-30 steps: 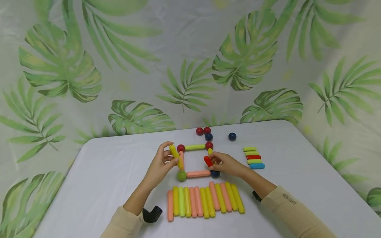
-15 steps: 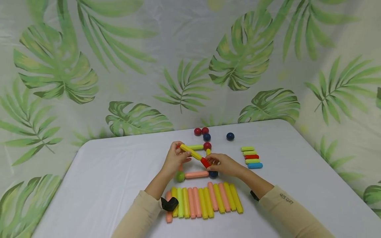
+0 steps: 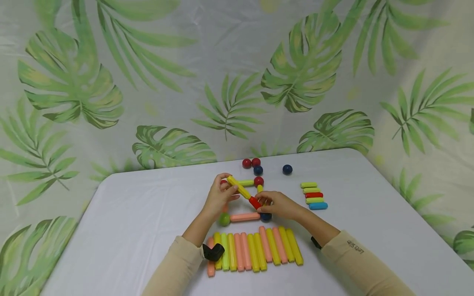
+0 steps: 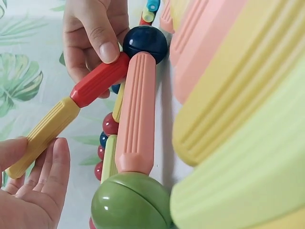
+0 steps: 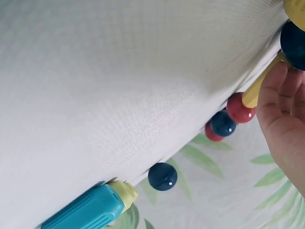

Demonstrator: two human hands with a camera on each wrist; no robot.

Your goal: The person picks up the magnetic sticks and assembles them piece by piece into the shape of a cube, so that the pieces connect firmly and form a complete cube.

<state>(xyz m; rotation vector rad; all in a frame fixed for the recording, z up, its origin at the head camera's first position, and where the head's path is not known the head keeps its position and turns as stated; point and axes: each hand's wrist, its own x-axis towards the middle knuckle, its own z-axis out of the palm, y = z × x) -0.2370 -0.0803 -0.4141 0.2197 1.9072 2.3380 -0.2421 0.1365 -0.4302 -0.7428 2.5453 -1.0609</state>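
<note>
My left hand pinches a yellow ridged rod between thumb and fingers. A short red rod is pinched by my right hand. In the left wrist view the rods meet end to end, in a slightly bent line. They are held above a square frame of rods and balls lying on the table. A pink rod forms its near side, between a green ball and a dark blue ball. Part of the frame's left side is hidden behind my left hand.
A row of long pink, yellow and light green rods lies in front of the frame. Several short rods are stacked to the right. Behind sit loose red balls and blue balls.
My left hand has moved right and tilted the yellow rod, bringing its end against the red rod. The right hand has stayed nearly in place, still holding the red rod.
</note>
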